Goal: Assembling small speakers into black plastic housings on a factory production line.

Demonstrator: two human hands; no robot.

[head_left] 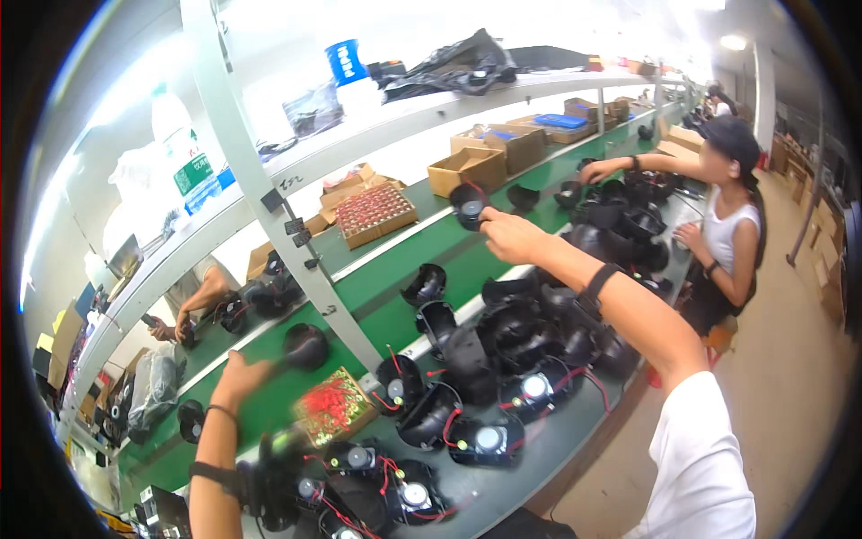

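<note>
My right hand (516, 237) reaches forward over the green conveyor belt. Its fingers are closed on the edge of a black rounded speaker shell (469, 208) with a round grey centre and a red wire. At the left, my left hand (241, 381) is smeared by motion over the belt, so its fingers do not show clearly. Just right of it is another black shell (306, 347), also blurred; whether the hand touches it is unclear. Below lies a small box of red and yellow-green parts (336, 406). Several shells with speakers and red wires, such as this one (488, 440), crowd the near bench.
A grey metal post (278, 198) rises between my arms, joined to an overhead shelf (404, 117). Beyond the belt stand a carton of small reddish parts (375, 216) and open cardboard boxes (467, 171). A co-worker (732, 198) sits at the right; another person's hands (184, 328) work across the belt.
</note>
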